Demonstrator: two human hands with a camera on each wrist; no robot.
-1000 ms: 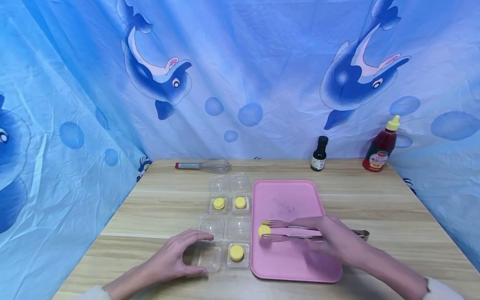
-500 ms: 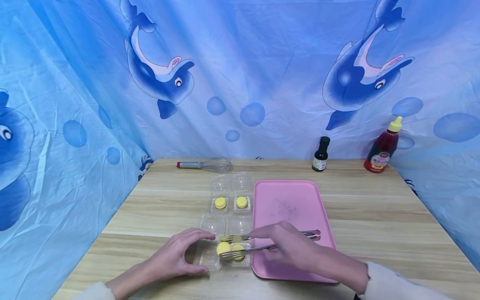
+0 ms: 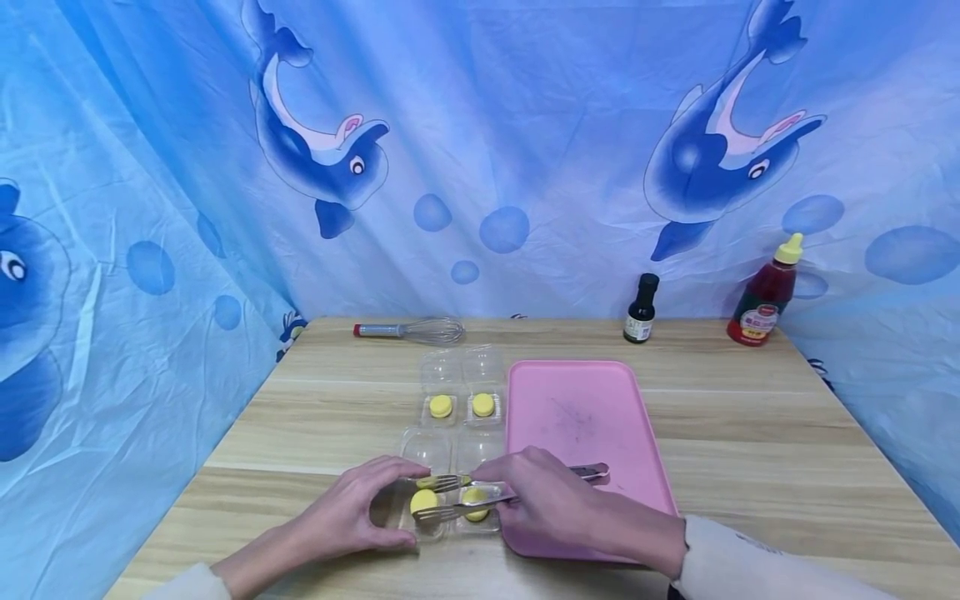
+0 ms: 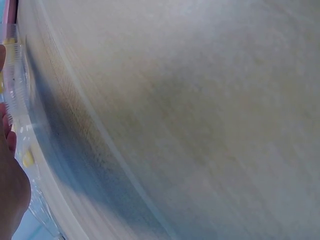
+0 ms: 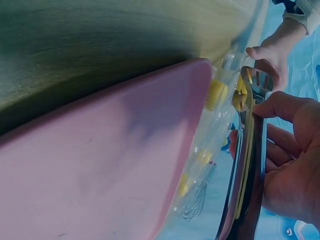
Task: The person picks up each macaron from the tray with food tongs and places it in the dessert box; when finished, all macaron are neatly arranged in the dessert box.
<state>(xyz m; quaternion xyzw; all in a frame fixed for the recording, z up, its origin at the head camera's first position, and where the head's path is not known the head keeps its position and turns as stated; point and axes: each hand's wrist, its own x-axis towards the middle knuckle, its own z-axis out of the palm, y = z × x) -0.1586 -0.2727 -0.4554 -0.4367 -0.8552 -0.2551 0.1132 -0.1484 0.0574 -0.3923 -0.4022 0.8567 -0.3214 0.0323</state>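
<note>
My right hand [image 3: 551,500] grips metal tongs [image 3: 487,502] with fork-like ends. Between those ends sits a round yellow macaron [image 3: 423,501], over the near-left clear plastic box [image 3: 431,535]. Thumb and fingers of my left hand [image 3: 352,512] curl round opposite sides of that box, whose lid lies back. Just right of it, a second macaron [image 5: 216,95] sits in its own box, partly behind the tongs in the head view. Two more macarons, one on the left [image 3: 441,406] and one on the right [image 3: 483,404], sit in the farther boxes with raised lids.
A pink tray [image 3: 577,392] lies right of the boxes, partly under my right forearm. Along the back of the wooden table [image 3: 315,400] are a whisk [image 3: 408,331], a small dark bottle [image 3: 640,308] and a red sauce bottle [image 3: 765,296]. A blue dolphin curtain [image 3: 465,150] hangs behind.
The tongs have carried the macaron leftward from the pink tray, past the near-right box, to the near-left box. My left hand has stayed at that box.
</note>
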